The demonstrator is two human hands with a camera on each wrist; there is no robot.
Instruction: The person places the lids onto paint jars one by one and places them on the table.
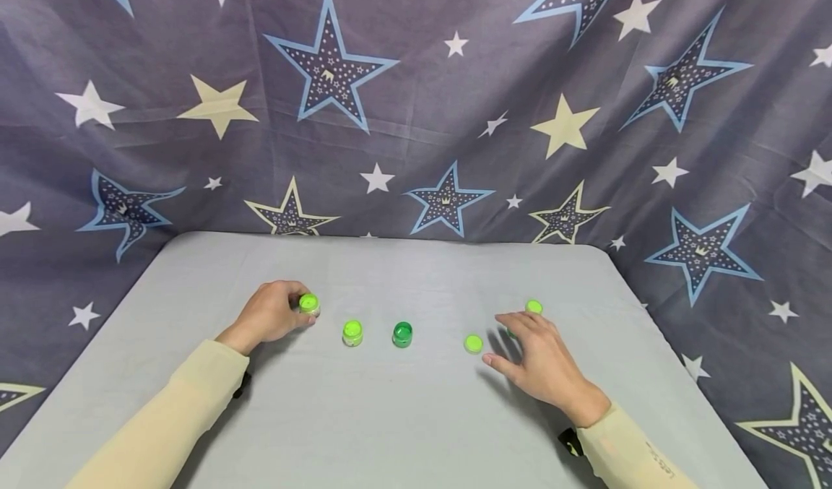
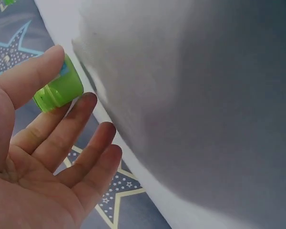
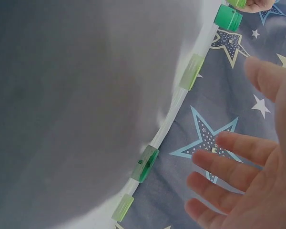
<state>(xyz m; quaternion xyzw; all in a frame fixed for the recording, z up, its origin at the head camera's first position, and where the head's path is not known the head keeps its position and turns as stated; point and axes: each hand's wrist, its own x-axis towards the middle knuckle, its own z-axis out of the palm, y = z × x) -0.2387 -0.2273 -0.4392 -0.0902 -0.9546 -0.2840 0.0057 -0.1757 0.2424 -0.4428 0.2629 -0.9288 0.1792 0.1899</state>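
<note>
My left hand (image 1: 269, 317) pinches a small light green jar (image 1: 309, 304) between thumb and fingers at the table's left. In the left wrist view this jar (image 2: 69, 88) lies against the thumb and the nearest fingers. A second light green jar (image 1: 352, 334) and a dark green jar (image 1: 402, 335) stand uncapped to its right. My right hand (image 1: 544, 362), fingers spread and holding nothing, hovers beside a light green lid (image 1: 473, 344). Beyond it lies another light green lid (image 1: 534, 306). A dark green lid (image 3: 145, 163) shows in the right wrist view; my hand mostly hides it from the head camera.
A pale grey cloth covers the table (image 1: 403, 417), and the jars and lids form a loose row across it. Behind its far edge hangs a dark curtain (image 1: 403, 149) printed with stars.
</note>
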